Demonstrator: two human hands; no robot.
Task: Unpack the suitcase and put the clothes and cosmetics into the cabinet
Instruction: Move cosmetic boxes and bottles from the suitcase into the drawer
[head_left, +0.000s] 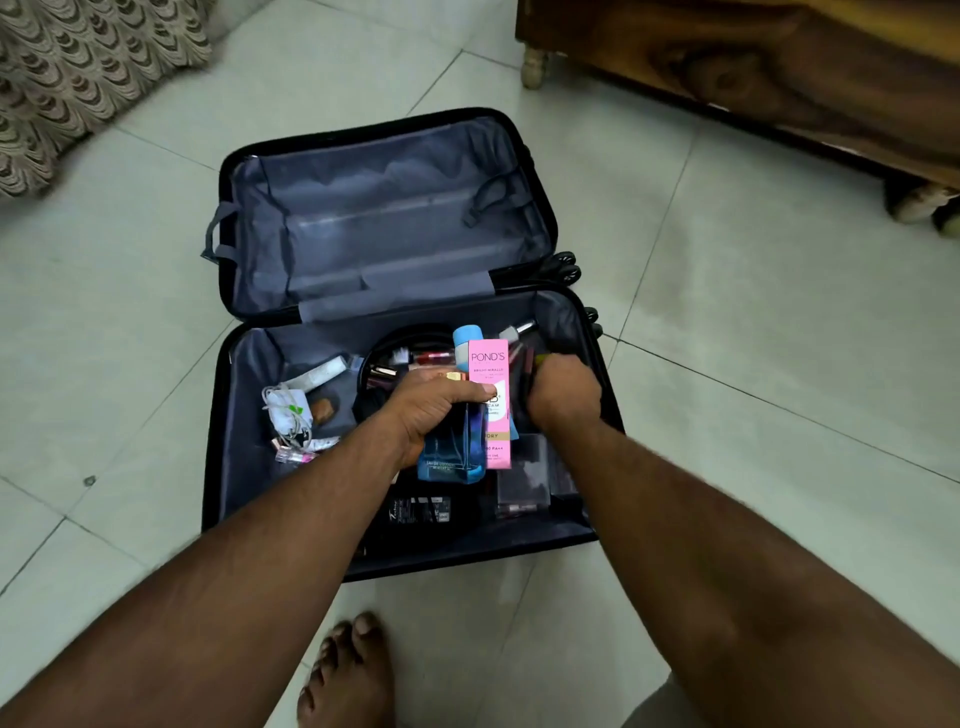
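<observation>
A black suitcase (218, 415) lies open on the tiled floor, its far half bare grey lining. The near half holds loose cosmetics. My left hand (431, 410) grips a bundle above it: a blue perfume box (452, 457), a pink Pond's cream box (491, 400) and a light-blue capped bottle (466, 340). My right hand (563, 395) is curled around several thin dark cosmetic sticks (524, 366) at the right side of the case. A round black pouch (405, 343) with lipsticks lies behind my left hand.
A white cable bundle (285, 415) and small tubes lie at the left of the case; dark boxes (522, 483) sit near its front. A wooden cabinet on feet (753, 67) stands at the top right. Patterned fabric (78, 67) is at top left. My bare foot (348, 675) is below.
</observation>
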